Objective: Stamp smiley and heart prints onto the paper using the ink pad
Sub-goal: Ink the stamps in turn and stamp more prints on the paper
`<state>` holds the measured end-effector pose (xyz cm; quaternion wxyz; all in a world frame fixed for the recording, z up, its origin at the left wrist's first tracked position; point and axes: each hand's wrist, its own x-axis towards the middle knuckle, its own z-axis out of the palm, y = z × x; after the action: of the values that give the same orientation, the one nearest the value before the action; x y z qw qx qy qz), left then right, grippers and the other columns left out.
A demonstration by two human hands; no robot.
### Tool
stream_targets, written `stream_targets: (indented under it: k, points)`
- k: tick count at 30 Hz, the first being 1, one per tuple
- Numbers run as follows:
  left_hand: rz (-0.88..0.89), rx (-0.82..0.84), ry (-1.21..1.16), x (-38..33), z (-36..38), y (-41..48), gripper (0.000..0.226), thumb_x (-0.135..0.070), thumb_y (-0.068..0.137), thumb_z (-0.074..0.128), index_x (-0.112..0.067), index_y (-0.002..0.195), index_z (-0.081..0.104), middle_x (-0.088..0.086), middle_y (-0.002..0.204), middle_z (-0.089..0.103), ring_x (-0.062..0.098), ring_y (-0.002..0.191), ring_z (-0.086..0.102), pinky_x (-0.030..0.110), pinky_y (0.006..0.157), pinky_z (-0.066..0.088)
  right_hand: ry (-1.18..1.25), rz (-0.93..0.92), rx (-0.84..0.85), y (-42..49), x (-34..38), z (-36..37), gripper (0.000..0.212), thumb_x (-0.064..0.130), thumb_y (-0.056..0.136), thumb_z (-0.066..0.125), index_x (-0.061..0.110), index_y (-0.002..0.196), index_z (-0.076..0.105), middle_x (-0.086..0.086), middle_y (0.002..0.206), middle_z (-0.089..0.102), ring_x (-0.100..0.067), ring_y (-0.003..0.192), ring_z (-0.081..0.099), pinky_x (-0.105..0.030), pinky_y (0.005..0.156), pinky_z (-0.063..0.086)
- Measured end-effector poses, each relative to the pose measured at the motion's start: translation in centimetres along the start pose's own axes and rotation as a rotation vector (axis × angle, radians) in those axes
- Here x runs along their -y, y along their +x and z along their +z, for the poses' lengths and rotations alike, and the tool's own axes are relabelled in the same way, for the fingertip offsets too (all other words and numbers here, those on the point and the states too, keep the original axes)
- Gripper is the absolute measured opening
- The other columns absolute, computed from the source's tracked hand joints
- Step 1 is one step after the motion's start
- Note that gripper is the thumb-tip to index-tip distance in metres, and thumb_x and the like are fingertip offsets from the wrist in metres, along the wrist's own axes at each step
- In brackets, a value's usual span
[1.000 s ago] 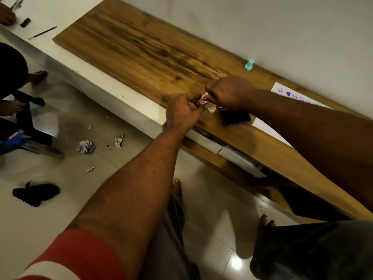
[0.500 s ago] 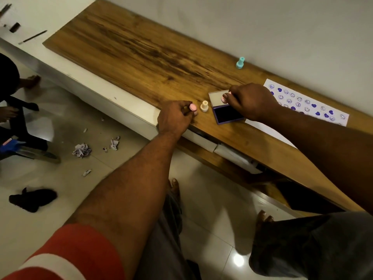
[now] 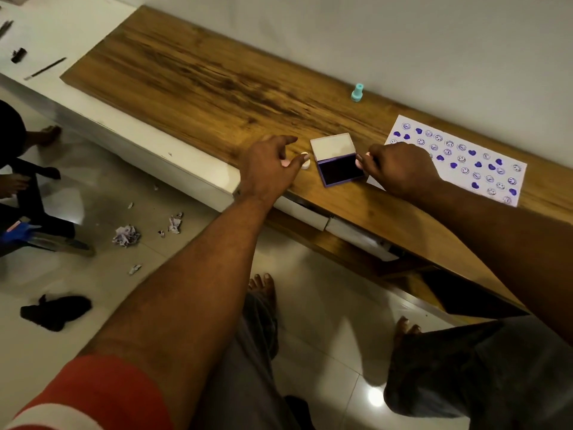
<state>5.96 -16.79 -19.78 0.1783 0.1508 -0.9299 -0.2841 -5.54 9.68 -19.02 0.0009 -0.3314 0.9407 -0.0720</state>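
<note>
An open ink pad (image 3: 341, 170) with a dark purple surface and a raised pale lid lies on the wooden shelf (image 3: 192, 76). My right hand (image 3: 400, 170) has its curled fingertips pinched on the pad's right edge. Under and behind that hand lies the white paper (image 3: 483, 150), covered with several purple smiley and heart prints. My left hand (image 3: 268, 169) hovers left of the pad with fingers spread; its thumb tip touches a small cream stamp (image 3: 306, 165) standing on the shelf. A pinkish spot under the left palm is too hidden to identify. A teal stamp (image 3: 357, 93) stands near the wall.
The shelf's front edge drops to a tiled floor with crumpled paper scraps (image 3: 125, 235) and a black cloth (image 3: 55, 311). Another person's legs (image 3: 18, 181) are at the far left. A pen (image 3: 45, 69) lies on the white counter. My bare feet are below the shelf.
The ink pad's lid now stands fully open. My left hand let go of the pink stamp and spread its fingers. My hands have separated, and the paper is in full view.
</note>
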Motion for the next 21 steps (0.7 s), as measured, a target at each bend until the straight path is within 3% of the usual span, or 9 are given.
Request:
stream_targets:
  k: [4, 6, 9, 14, 21]
  points:
    - [0.309, 0.070, 0.117, -4.3, 1.8, -1.0, 0.052, -0.059, 0.091, 0.072, -0.021, 0.126, 0.075, 0.003, 0.101, 0.075, 0.018, 0.090, 0.067, 0.028, 0.071, 0.045, -0.038, 0.052, -0.011, -0.6, -0.4, 0.4, 0.052, 0.058, 0.106, 0.033, 0.019, 0.098, 0.066, 0.001, 0.068, 0.055, -0.014, 0.061, 0.051, -0.024, 0.051, 0.025]
    - [0.354, 0.115, 0.208, -6.0, 3.3, -1.2, 0.053, -0.061, 0.091, 0.070, -0.023, 0.128, 0.074, 0.003, 0.104, 0.077, 0.021, 0.094, 0.071, 0.032, 0.073, 0.046, -0.056, 0.050, -0.021, -0.7, -0.4, 0.4, 0.053, 0.058, 0.106, 0.032, 0.018, 0.098, 0.066, -0.001, 0.069, 0.057, -0.017, 0.062, 0.053, -0.026, 0.052, 0.027]
    - [0.226, 0.172, 0.352, -7.1, 4.8, -0.8, 0.062, -0.066, 0.085, 0.073, -0.024, 0.130, 0.070, 0.002, 0.111, 0.077, 0.023, 0.102, 0.070, 0.034, 0.073, 0.045, -0.070, 0.039, -0.013, -0.6, -0.2, 0.6, 0.054, 0.058, 0.106, 0.033, 0.016, 0.098, 0.065, 0.000, 0.069, 0.054, -0.018, 0.062, 0.051, -0.027, 0.053, 0.027]
    - [0.097, 0.308, 0.450, -7.4, 6.3, 0.6, 0.064, -0.064, 0.084, 0.077, -0.020, 0.129, 0.067, 0.006, 0.121, 0.071, 0.025, 0.110, 0.067, 0.039, 0.090, 0.055, -0.095, 0.032, 0.022, -0.1, 0.2, 0.7, 0.055, 0.060, 0.105, 0.031, 0.017, 0.096, 0.063, 0.000, 0.069, 0.052, -0.017, 0.060, 0.049, -0.028, 0.054, 0.028]
    - [-0.060, 0.338, 0.415, -7.1, 6.7, 1.3, 0.077, -0.068, 0.069, 0.087, -0.020, 0.127, 0.069, 0.005, 0.122, 0.071, 0.025, 0.116, 0.065, 0.037, 0.086, 0.049, -0.195, -0.045, 0.104, 1.2, 0.9, 0.4, 0.056, 0.059, 0.106, 0.029, 0.015, 0.104, 0.063, -0.009, 0.086, 0.067, -0.021, 0.068, 0.055, -0.032, 0.060, 0.035]
